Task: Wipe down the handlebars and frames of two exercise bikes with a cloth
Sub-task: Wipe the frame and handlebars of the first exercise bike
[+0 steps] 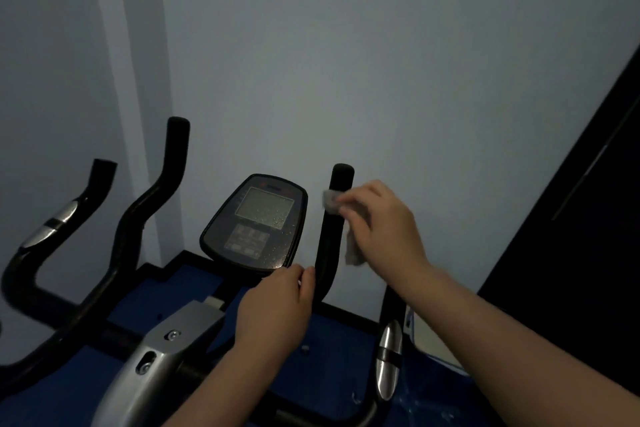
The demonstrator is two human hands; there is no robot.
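Wiping is underway: right hand (375,222) is pinching cloth (332,199) around handlebar (334,229) tip; left hand (277,308) is gripping the bar below. Next, probably sliding cloth downward toward the left hand.

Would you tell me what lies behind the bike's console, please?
Behind the console stands a plain pale wall, with blue floor at its foot. The console's mounting post is hidden by the console and the left hand.
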